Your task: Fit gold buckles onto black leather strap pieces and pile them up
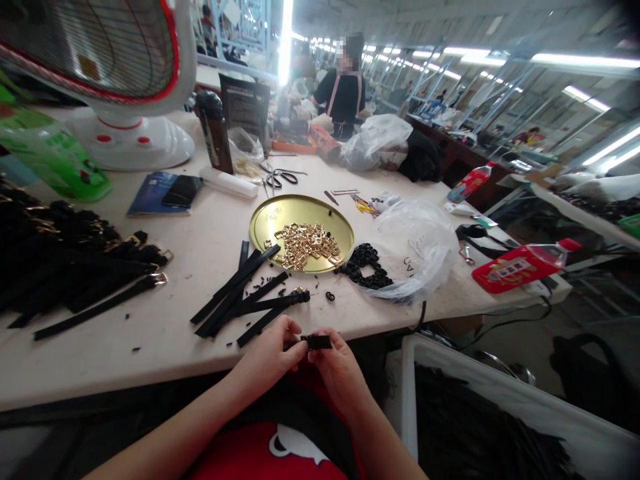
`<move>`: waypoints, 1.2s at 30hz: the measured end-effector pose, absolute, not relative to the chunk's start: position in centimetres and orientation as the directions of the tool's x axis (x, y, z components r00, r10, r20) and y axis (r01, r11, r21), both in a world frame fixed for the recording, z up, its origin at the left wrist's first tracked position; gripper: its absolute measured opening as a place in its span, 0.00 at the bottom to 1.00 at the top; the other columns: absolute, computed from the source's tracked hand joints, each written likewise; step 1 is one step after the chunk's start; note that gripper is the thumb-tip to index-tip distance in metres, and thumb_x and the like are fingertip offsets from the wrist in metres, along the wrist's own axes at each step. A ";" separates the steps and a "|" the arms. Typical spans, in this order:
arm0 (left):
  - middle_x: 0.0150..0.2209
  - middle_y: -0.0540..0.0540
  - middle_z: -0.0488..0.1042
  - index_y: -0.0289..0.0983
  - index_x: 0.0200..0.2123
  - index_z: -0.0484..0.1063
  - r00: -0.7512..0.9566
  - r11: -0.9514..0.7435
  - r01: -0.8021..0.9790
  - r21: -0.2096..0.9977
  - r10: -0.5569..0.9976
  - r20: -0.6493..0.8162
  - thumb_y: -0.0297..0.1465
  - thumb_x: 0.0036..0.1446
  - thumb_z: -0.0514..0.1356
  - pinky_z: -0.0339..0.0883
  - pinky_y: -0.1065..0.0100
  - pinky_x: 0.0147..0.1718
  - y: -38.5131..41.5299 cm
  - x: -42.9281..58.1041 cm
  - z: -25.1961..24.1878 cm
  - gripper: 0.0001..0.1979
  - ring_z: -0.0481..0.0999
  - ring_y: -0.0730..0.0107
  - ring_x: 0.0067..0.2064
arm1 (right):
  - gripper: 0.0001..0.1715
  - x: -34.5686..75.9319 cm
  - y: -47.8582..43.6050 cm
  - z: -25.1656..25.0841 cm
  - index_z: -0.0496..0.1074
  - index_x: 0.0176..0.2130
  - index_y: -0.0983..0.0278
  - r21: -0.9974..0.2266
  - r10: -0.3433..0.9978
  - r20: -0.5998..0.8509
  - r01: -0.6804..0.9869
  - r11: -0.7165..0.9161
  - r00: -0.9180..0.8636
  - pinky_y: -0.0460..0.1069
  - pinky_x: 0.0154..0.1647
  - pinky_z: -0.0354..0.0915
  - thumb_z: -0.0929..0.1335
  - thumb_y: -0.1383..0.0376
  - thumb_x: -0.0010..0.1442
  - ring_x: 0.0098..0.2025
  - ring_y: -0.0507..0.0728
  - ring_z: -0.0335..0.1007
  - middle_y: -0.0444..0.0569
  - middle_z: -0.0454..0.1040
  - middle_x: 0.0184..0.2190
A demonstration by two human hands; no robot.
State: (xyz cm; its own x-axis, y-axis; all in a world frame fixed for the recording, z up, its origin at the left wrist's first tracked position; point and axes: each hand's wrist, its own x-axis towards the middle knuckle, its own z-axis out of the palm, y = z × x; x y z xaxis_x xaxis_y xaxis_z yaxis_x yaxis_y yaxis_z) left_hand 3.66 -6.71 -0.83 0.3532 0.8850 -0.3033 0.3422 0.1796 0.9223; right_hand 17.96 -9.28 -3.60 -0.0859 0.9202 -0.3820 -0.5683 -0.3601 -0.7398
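Work table (165, 333) carries a heap of black straps (65, 267) at left, loose strap blanks (240, 293) near centre, and a gold tray (265, 223) of buckles (307, 243) beyond. At the near edge, the left hand (273, 353) and right hand (337, 367) each pinch the short black strap piece (319, 342) in closed fingertips, just off the tabletop. The piece is judged light, thin and limp, and is best gripped at its ends.

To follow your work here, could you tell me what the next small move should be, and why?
Probably reach the right hand to the gold tray for one of the gold buckles. It and the left hand pinch a short black strap piece at the table edge with no buckle showing on it, while the piled straps at left carry buckles.
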 end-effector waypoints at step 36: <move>0.27 0.50 0.74 0.35 0.36 0.67 0.518 0.254 0.439 0.862 0.712 -0.474 0.33 0.47 0.55 0.62 0.72 0.28 -7.2 2.0 -2.6 0.12 0.73 0.68 0.30 | 0.12 19.1 -10.5 -4.4 0.61 0.33 0.63 -0.915 0.913 -0.401 -0.021 -0.404 -0.070 0.44 0.23 0.56 0.67 0.61 0.50 0.20 0.48 0.60 0.37 0.64 0.17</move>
